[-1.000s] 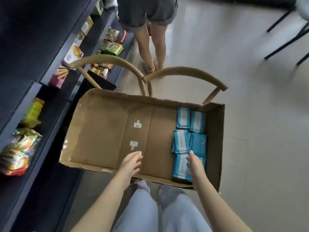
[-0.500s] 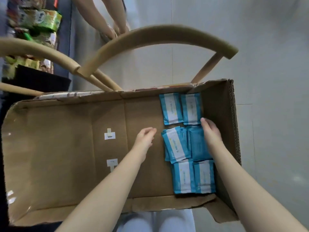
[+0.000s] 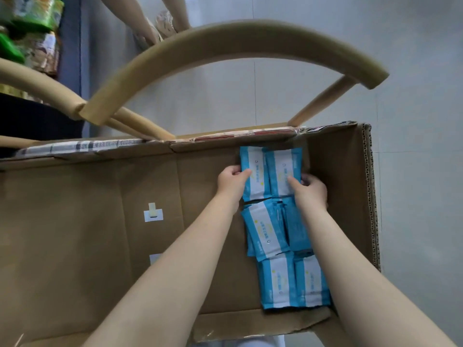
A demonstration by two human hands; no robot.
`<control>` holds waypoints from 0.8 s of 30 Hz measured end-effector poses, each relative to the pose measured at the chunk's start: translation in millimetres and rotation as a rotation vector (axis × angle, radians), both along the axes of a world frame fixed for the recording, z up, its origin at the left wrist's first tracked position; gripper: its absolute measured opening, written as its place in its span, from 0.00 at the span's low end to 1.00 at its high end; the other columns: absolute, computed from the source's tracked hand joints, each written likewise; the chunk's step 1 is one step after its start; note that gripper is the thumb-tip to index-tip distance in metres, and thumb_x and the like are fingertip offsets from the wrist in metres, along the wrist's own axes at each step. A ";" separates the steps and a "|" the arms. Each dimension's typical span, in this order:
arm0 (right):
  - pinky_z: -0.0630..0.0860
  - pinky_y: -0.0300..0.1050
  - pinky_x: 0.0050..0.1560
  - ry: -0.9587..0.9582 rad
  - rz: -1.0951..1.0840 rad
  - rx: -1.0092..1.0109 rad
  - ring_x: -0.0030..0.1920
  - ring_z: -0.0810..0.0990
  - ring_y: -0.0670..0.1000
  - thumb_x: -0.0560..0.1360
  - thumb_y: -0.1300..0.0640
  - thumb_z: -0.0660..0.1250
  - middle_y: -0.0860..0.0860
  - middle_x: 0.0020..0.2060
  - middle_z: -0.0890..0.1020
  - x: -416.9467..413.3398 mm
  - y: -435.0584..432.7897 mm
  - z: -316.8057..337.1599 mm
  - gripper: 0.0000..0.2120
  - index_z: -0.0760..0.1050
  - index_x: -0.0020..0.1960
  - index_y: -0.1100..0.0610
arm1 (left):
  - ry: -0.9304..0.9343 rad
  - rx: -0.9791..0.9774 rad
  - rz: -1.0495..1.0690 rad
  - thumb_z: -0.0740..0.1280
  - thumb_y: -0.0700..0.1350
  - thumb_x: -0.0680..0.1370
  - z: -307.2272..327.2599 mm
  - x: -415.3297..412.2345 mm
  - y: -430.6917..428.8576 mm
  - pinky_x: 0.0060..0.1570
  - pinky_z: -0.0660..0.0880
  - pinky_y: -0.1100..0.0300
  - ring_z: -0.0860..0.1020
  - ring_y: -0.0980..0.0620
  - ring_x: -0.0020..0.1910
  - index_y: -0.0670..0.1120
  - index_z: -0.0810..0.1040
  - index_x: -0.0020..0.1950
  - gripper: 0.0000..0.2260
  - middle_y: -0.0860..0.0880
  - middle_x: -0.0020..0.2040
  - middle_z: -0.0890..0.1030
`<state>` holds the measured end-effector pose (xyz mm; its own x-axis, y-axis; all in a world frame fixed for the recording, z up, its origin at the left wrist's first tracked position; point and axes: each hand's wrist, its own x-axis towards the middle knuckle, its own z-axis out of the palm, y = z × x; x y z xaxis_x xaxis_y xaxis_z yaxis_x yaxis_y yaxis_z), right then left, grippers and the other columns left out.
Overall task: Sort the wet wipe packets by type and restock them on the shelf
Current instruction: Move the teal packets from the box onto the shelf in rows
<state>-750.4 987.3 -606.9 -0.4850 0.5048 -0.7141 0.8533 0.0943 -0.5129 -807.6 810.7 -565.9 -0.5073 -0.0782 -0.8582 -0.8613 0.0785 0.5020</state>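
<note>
Several blue-and-white wet wipe packets lie in pairs along the right side of an open cardboard box (image 3: 87, 221). The far pair of packets (image 3: 271, 171) sits against the box's back wall. My left hand (image 3: 231, 181) grips that pair's left edge, thumb on top. My right hand (image 3: 309, 190) grips its right edge, thumb on the right packet's face. A middle pair (image 3: 269, 229) and a near pair (image 3: 292, 281) lie untouched under my forearms.
The box rests on a wooden chair with a curved backrest (image 3: 225, 38). A dark shelf with green snack packs (image 3: 30, 18) is at the far left. Another person's feet (image 3: 160, 23) stand beyond the chair on the grey floor.
My head has leaned closer over the box. Both hands moved forward from the middle packets to the far pair and closed on its two sides.
</note>
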 end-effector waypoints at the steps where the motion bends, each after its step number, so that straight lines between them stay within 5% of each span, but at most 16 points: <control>1: 0.71 0.63 0.64 0.004 0.008 0.005 0.52 0.83 0.52 0.55 0.29 0.65 0.43 0.47 0.85 -0.9 -1.0 2.2 0.24 0.80 0.46 0.40 | 0.013 -0.006 0.004 0.68 0.44 0.80 -0.1 2.1 -1.3 0.38 0.75 0.67 0.79 0.56 0.46 0.42 0.74 0.64 0.14 0.48 0.56 0.80; 3: 0.73 0.62 0.63 0.059 0.058 0.021 0.54 0.82 0.51 0.61 0.31 0.68 0.43 0.51 0.83 -5.0 -8.0 21.5 0.20 0.78 0.48 0.40 | 0.045 -0.013 0.015 0.66 0.44 0.80 4.0 7.6 -5.5 0.36 0.76 0.69 0.80 0.57 0.47 0.44 0.74 0.64 0.13 0.49 0.57 0.80; 7: 0.80 0.48 0.56 0.339 0.002 -0.067 0.55 0.83 0.50 0.78 0.53 0.70 0.50 0.53 0.83 -2.3 -19.5 68.9 0.09 0.76 0.58 0.50 | 0.127 0.007 0.171 0.65 0.43 0.81 29.3 27.7 -26.5 0.40 0.77 0.69 0.80 0.58 0.50 0.48 0.73 0.61 0.08 0.52 0.54 0.80; 11: 0.80 0.38 0.44 0.439 -0.022 -0.227 0.49 0.85 0.47 0.80 0.53 0.67 0.50 0.50 0.84 22.4 -33.5 141.9 0.08 0.77 0.58 0.51 | 0.213 0.031 0.360 0.65 0.43 0.81 83.8 66.5 -61.7 0.53 0.79 0.59 0.81 0.55 0.55 0.52 0.74 0.57 0.06 0.53 0.54 0.81; 14: 0.83 0.44 0.45 0.414 0.019 -0.362 0.50 0.85 0.50 0.80 0.53 0.66 0.52 0.52 0.85 55.8 -50.1 212.0 0.13 0.76 0.63 0.56 | 0.269 0.059 0.499 0.66 0.43 0.81 147.5 112.2 -88.4 0.57 0.78 0.53 0.80 0.51 0.58 0.49 0.75 0.60 0.09 0.49 0.60 0.81; 19: 0.81 0.52 0.55 0.387 0.162 -0.530 0.54 0.85 0.54 0.78 0.58 0.69 0.53 0.55 0.85 110.2 -90.1 302.5 0.15 0.76 0.64 0.54 | 0.350 0.176 0.805 0.65 0.39 0.80 251.6 196.8 -124.0 0.43 0.80 0.60 0.82 0.52 0.52 0.46 0.76 0.55 0.05 0.46 0.58 0.82; 24: 0.76 0.58 0.60 0.334 0.378 -0.602 0.52 0.83 0.54 0.79 0.62 0.66 0.51 0.51 0.86 154.0 -156.6 348.0 0.11 0.78 0.59 0.51 | 0.427 0.279 1.070 0.63 0.40 0.81 315.1 291.3 -174.5 0.48 0.79 0.51 0.83 0.49 0.51 0.46 0.77 0.57 0.07 0.45 0.55 0.84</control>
<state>-596.4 830.7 -258.9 -0.7837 -0.1648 -0.5989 0.6106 -0.0281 -0.7914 -516.3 636.2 -250.9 -0.5469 -0.4737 -0.6903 -0.1810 -0.7381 0.6500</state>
